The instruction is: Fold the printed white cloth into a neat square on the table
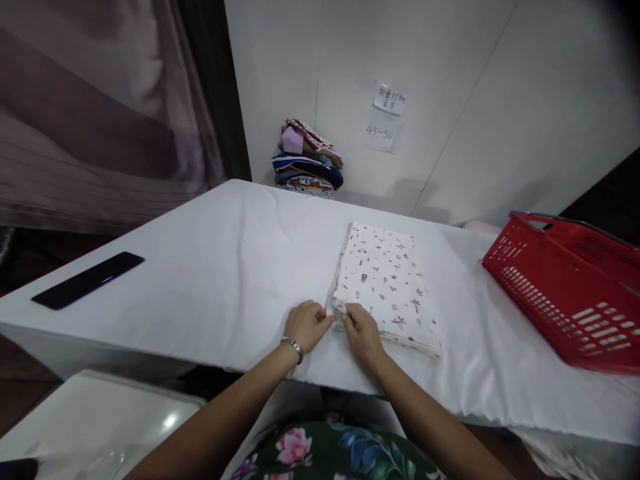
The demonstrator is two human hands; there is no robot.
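A folded white cloth with small dark prints (387, 280) lies flat on the white-covered table (215, 267), right of centre. My left hand (307, 325), with a bracelet on its wrist, pinches the cloth's near left corner. My right hand (363, 333) grips the same near edge just beside it, fingers curled on the fabric. Both hands touch at that corner.
A red plastic basket (570, 287) stands at the table's right end. A stack of folded colourful cloths (307, 160) sits at the far edge against the wall. A black flat object (87, 280) lies at the left. Two paper notes (385, 117) hang on the wall.
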